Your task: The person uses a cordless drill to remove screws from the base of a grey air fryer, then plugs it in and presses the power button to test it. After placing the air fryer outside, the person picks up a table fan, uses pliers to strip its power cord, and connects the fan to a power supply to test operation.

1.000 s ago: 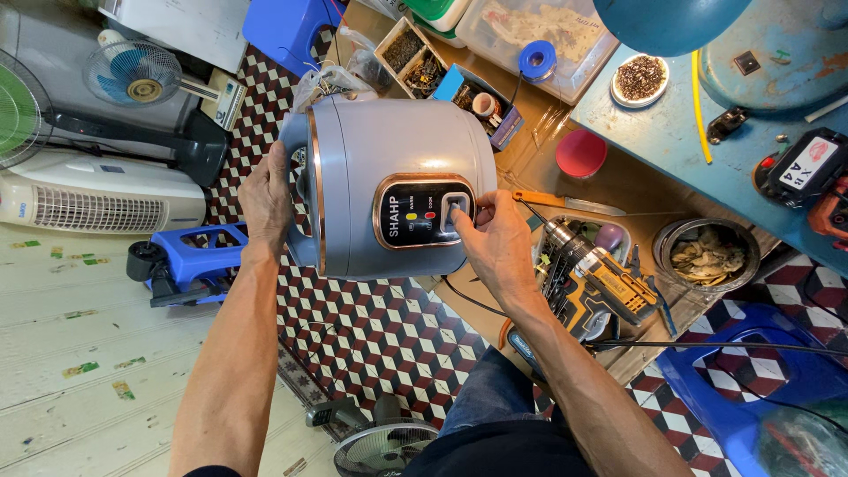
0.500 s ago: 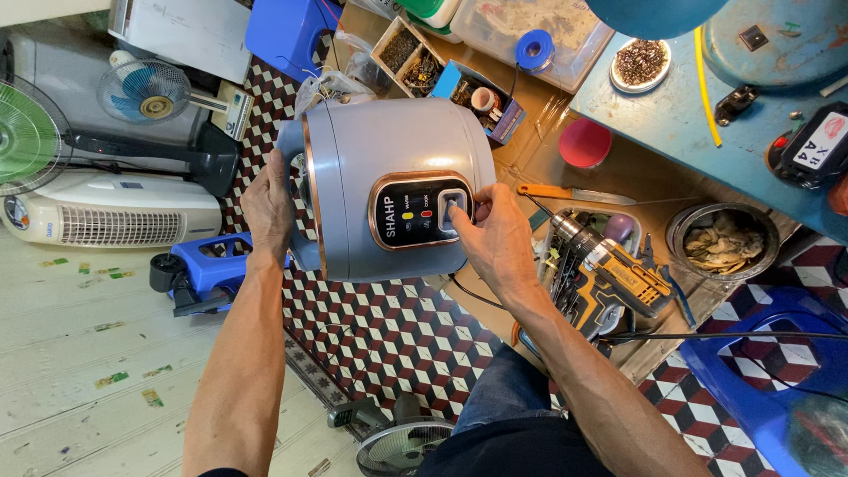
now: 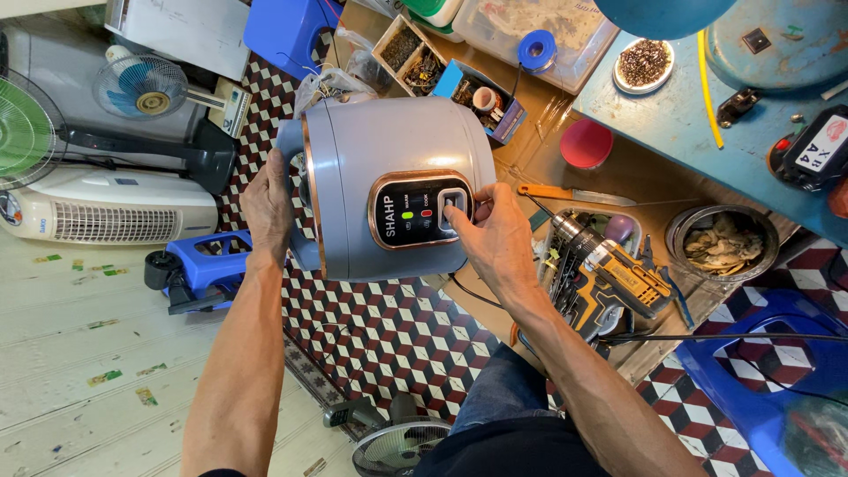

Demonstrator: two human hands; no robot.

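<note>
We saw a white heater (image 3: 106, 212) at the left edge, a blue desk (image 3: 680, 124) at upper right, a blue stool (image 3: 760, 371) at lower right, and a yellow drill (image 3: 609, 278) right of centre. At centre we held a grey rice cooker (image 3: 389, 177) off the floor, tipped on its side, its control panel (image 3: 422, 209) facing up at us, its long axis running left to right. Our left hand (image 3: 268, 205) gripped its left end with curled fingers; our right hand (image 3: 495, 237) pressed fingertips on the panel's button. Its far end was hidden.
</note>
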